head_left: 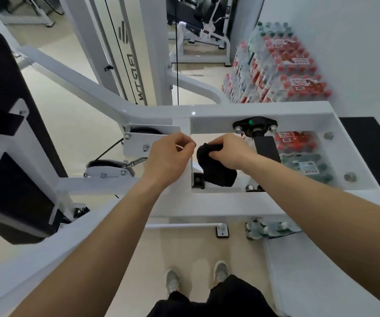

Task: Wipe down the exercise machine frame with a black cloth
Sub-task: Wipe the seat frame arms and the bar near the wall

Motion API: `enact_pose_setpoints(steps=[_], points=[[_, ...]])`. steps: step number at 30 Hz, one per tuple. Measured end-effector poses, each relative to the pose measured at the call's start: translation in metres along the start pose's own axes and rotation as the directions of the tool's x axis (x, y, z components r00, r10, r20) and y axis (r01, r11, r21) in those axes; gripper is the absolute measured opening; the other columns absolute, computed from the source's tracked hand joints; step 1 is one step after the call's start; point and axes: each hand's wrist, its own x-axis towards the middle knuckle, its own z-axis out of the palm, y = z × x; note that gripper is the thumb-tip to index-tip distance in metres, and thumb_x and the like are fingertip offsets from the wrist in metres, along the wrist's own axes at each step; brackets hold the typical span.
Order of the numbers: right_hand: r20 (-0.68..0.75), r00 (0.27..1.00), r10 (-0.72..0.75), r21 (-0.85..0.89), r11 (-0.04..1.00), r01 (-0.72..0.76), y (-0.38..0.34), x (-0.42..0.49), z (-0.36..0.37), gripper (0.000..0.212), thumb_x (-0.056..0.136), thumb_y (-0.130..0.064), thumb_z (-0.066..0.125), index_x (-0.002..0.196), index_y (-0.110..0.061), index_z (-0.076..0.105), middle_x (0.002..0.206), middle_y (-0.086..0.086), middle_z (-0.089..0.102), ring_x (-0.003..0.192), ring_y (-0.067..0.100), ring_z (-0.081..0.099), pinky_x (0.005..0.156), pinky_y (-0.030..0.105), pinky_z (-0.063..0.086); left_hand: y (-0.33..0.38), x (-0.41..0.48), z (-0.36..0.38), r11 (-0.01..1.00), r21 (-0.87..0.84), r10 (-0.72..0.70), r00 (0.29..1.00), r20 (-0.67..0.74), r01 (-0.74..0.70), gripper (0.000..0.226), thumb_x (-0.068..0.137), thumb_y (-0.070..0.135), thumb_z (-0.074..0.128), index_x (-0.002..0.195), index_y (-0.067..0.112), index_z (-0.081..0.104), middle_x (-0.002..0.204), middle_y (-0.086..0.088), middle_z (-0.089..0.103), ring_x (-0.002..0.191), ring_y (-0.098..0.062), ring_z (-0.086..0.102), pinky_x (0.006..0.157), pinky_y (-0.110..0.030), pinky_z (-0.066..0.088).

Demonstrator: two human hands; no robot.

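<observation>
The white exercise machine frame (218, 110) spans the middle of the view, with a crossbar, bolted plates and pulleys. My right hand (229, 152) grips a bunched black cloth (216, 170), which hangs down in the gap between the frame's two crossbars. My left hand (169, 156) is just left of it, fingers curled, over the frame's short upright piece beside a bolted pulley plate (138, 143). Whether the left hand pinches anything is unclear; it does not hold the cloth.
A black padded seat back (5, 133) stands at the left. Stacked packs of bottled water (276, 69) sit against the white wall at the right and under the frame. A cable (177, 53) runs up the weight tower behind. My shoes (195, 277) stand on beige floor.
</observation>
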Motion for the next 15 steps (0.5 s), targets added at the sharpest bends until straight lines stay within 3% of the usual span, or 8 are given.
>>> enact_pose_setpoints(steps=[8, 15], points=[[-0.077, 0.994, -0.076, 0.084, 0.993, 0.083, 0.005, -0.008, -0.011, 0.031, 0.092, -0.022, 0.063, 0.120, -0.031, 0.071, 0.105, -0.006, 0.071, 0.099, 0.017, 0.063, 0.080, 0.026, 0.045, 0.014, 0.001, 0.019, 0.999, -0.033, -0.017, 1.000, 0.018, 0.017, 0.015, 0.089, 0.036, 0.061, 0.074, 0.039, 0.065, 0.072, 0.022, 0.067, 0.072, 0.006, 0.063, 0.065, -0.019, 0.047], [-0.284, 0.957, -0.066, 0.156, 0.981, 0.114, -0.001, -0.058, -0.043, 0.033, 0.089, -0.025, 0.068, 0.121, -0.032, 0.071, 0.114, -0.010, 0.071, 0.105, 0.010, 0.062, 0.090, 0.025, 0.045, 0.033, -0.024, 0.011, 0.997, -0.042, 0.072, 0.995, 0.065, -0.069, 0.012, 0.092, 0.035, 0.062, 0.082, 0.037, 0.069, 0.077, 0.023, 0.067, 0.075, 0.010, 0.061, 0.064, -0.015, 0.041]])
